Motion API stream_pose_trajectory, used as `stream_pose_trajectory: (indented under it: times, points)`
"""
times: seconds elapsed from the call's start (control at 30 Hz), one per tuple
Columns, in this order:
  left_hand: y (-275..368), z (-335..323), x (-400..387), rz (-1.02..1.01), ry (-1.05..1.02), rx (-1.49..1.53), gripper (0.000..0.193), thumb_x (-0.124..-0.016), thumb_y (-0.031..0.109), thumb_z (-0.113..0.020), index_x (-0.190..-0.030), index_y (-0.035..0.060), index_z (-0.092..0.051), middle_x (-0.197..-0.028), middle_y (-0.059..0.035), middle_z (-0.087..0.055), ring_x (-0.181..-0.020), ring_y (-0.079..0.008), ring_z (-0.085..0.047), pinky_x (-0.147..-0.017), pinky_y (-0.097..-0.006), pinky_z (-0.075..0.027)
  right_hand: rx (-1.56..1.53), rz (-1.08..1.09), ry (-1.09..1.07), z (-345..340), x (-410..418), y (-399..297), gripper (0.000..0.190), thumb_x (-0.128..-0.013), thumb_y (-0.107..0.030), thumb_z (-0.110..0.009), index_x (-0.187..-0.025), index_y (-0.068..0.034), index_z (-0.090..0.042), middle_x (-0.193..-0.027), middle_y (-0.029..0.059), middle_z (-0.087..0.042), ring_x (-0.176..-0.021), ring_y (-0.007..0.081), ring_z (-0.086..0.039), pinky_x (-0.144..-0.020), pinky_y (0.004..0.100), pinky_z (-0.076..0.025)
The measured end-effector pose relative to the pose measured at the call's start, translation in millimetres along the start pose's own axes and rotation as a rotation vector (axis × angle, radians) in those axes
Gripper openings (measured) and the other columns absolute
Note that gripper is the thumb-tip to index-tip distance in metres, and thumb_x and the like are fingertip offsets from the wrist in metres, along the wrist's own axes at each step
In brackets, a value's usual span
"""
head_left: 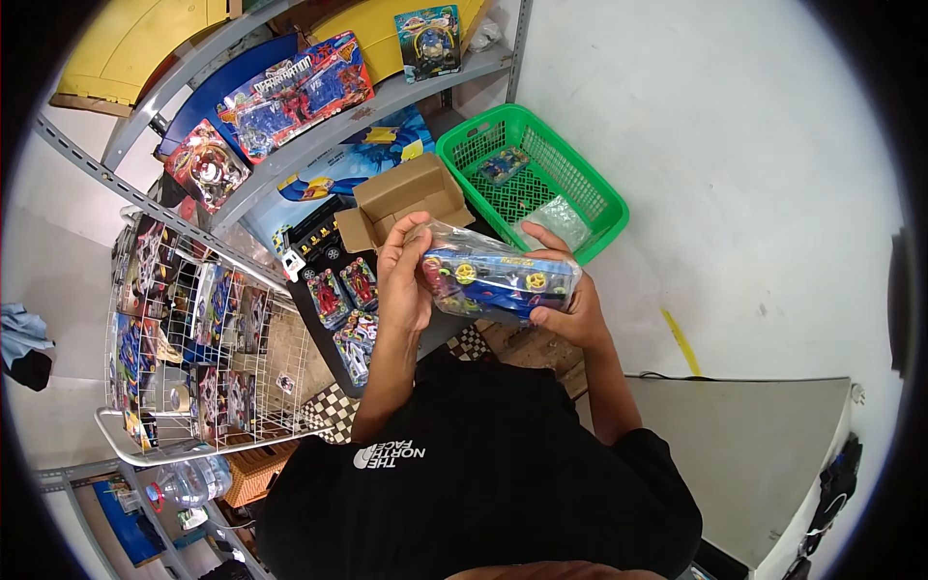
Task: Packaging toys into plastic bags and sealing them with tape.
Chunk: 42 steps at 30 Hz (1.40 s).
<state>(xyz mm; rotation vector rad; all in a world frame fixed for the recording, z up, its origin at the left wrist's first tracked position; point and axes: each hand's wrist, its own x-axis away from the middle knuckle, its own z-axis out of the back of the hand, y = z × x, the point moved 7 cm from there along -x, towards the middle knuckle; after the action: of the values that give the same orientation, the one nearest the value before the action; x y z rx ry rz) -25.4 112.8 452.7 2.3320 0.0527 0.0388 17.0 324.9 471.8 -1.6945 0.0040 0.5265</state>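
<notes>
Between my two hands is a boxed toy car (500, 283) in clear plastic wrap, with a blue body and yellow wheels showing. My left hand (406, 275) grips its left end, thumb and fingers pinching the loose wrap at the top corner. At the other end, my right hand (573, 297) holds the pack with the thumb in front and the fingers around the far edge. Just beyond my hands stand an open cardboard box (409, 190) and a green plastic basket (616, 210). The basket holds a small packaged toy (503, 166) and a clear plastic bag (557, 223).
Left of my left forearm lie several small packaged toy cars (355, 346) and a black toy truck (319, 235). A white wire cart (290, 362) with toy boxes stands farther left. A grey metal shelf (406, 93) with carded toys rises ahead. A white wall (725, 181) is on the right.
</notes>
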Motion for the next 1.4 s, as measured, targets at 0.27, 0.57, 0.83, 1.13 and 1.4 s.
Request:
stream_pose_trajectory:
  times: [0.27,0.57,0.83,1.13,1.4]
  points:
    - [7,-20,12,0.163,-0.282,-0.332,0.037,-0.102,0.03,-0.058,-0.129,0.0051,-0.052,-0.107,-0.0049,-0.063,-0.095,-0.0106,-0.063,-0.08,-0.0243,-0.052,-0.115,-0.057,0.263,21,14,14,0.076,-0.075,-0.041,-0.083,-0.125,0.008,-0.054,-0.118,0.0147,-0.065,-0.105,0.0189,-0.063,-0.093,0.0336,-0.05]
    - [20,-33,14,-0.255,-0.416,-0.61,0.046,-0.1,0.037,-0.06,-0.129,0.0017,-0.053,-0.102,-0.001,-0.061,-0.094,-0.0083,-0.057,-0.085,-0.0232,-0.045,-0.149,0.038,0.359,38,5,2,0.076,-0.076,-0.048,-0.08,-0.123,0.006,-0.057,-0.108,0.0123,-0.067,-0.096,0.0164,-0.065,-0.087,0.0304,-0.051]
    - [-2,0,-1,0.017,-0.283,-0.639,0.042,-0.102,0.032,-0.059,-0.128,-0.0011,-0.054,-0.106,-0.0022,-0.063,-0.099,-0.008,-0.056,-0.089,-0.0235,-0.045,-0.211,0.01,0.45,35,1,16,0.051,-0.088,-0.032,-0.075,-0.121,0.004,-0.061,-0.102,0.0071,-0.068,-0.092,0.0109,-0.064,-0.081,0.0242,-0.05]
    - [-52,42,-22,-0.057,0.061,-0.437,0.041,-0.105,0.036,-0.05,-0.125,0.0,-0.058,-0.108,-0.0027,-0.064,-0.099,-0.01,-0.058,-0.088,-0.0242,-0.046,-0.323,-0.167,0.717,47,-4,104,0.018,-0.095,-0.019,-0.07,-0.094,0.0,-0.069,-0.087,-0.0028,-0.066,-0.075,0.0033,-0.053,-0.066,0.0213,-0.043]
    - [-144,188,-48,0.271,0.048,-0.7,0.042,-0.1,0.035,-0.061,-0.125,0.0011,-0.057,-0.107,-0.0034,-0.065,-0.097,-0.0112,-0.059,-0.087,-0.0255,-0.047,-0.266,-0.461,0.851,30,32,231,0.026,-0.093,-0.027,-0.073,-0.092,-0.001,-0.07,-0.085,-0.0034,-0.064,-0.076,0.0048,-0.053,-0.069,0.0224,-0.042]
